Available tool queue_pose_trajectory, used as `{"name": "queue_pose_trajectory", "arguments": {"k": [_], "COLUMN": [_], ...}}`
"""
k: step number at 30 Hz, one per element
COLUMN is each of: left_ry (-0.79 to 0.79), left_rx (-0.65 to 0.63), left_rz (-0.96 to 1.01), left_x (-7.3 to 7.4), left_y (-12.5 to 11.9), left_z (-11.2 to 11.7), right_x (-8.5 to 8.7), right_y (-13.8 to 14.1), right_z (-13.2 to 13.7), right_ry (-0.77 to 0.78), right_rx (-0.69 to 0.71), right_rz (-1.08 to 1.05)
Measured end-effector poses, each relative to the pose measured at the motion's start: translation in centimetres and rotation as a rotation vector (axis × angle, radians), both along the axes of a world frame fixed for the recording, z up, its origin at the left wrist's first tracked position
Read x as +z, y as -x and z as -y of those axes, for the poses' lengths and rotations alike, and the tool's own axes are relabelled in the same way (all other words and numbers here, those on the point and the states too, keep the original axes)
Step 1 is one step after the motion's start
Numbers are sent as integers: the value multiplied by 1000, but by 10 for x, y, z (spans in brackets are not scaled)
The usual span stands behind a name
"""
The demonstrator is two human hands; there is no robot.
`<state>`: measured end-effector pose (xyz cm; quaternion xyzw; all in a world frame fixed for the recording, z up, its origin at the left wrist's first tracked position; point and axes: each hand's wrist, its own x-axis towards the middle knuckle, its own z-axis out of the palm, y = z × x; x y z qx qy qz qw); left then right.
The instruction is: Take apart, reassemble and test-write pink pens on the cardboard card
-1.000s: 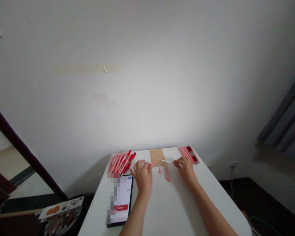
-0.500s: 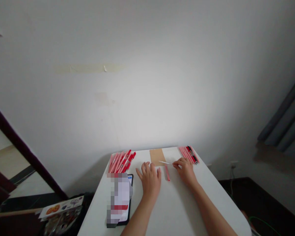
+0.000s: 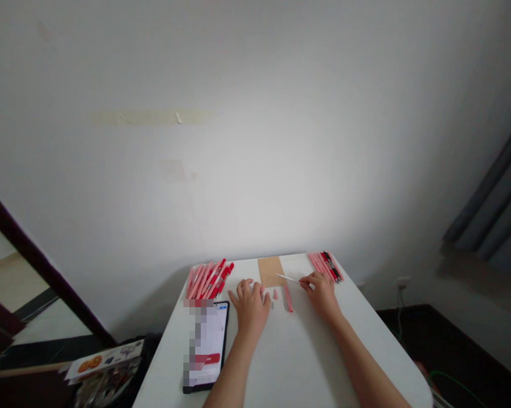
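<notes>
My right hand (image 3: 321, 292) pinches a slim white pen refill (image 3: 287, 278), its free end pointing left over the brown card (image 3: 271, 271). On the white table, just left of that hand, lies a pink pen barrel (image 3: 288, 299). My left hand (image 3: 252, 306) rests on the tabletop with its fingers spread apart. By its thumb lie a short pink pen part (image 3: 275, 294) and a tiny grey piece (image 3: 273, 305), perhaps a spring. Whether anything sits under the left fingertips is hidden.
A pile of pink and red pens (image 3: 208, 280) lies at the table's back left. More pens (image 3: 326, 266), some black, lie at the back right. A phone (image 3: 208, 345) lies left of my left arm. The wall (image 3: 255, 170) meets the table's far edge.
My left hand has shifted a little left, uncovering the short pink part and the grey piece. My right hand stays almost in place with the pen refill.
</notes>
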<state>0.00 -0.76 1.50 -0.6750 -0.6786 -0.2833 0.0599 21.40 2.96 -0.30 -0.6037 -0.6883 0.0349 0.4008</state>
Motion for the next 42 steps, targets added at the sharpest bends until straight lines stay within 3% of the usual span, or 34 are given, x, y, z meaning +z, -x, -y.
{"name": "queue_pose_trajectory", "arguments": {"k": [12, 23, 35, 42], "left_ry": [-17, -60, -59, -55], "left_rx": [164, 250, 251, 111], "left_rz": [-161, -164, -144, -6], "left_x": [9, 9, 9, 7], "left_y": [3, 4, 4, 5], "left_z": [2, 2, 3, -1], "right_x": [-1, -2, -3, -3], "right_y": [-2, -4, -4, 1], "right_z": [-1, -2, -3, -1], "right_ry": [-8, -13, -1, 0], "right_rx": [-6, 13, 10, 62], "right_rz": [8, 3, -6, 6]}}
